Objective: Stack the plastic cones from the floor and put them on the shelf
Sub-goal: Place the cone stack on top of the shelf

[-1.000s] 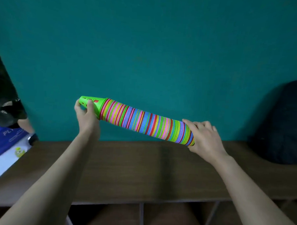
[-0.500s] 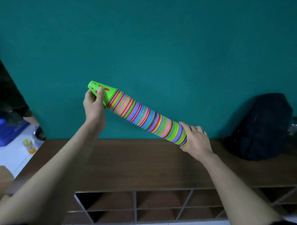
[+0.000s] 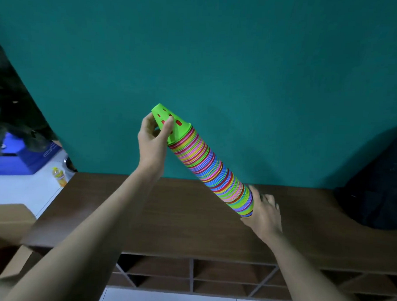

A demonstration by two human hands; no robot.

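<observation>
Left hand (image 3: pixel 152 143) fingers are pinching the tilted cone stack (image 3: pixel 211 169) at its green tip while right hand (image 3: pixel 264 213) is cupping its base, apparently just above the shelf (image 3: pixel 190 218); uneven release risks toppling.

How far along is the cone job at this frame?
Stacking looks done: the cone stack is one long nested column. In hand: left hand grips its green tip, right hand supports its base, tilted above the shelf. Left: setting it down and releasing.
</observation>
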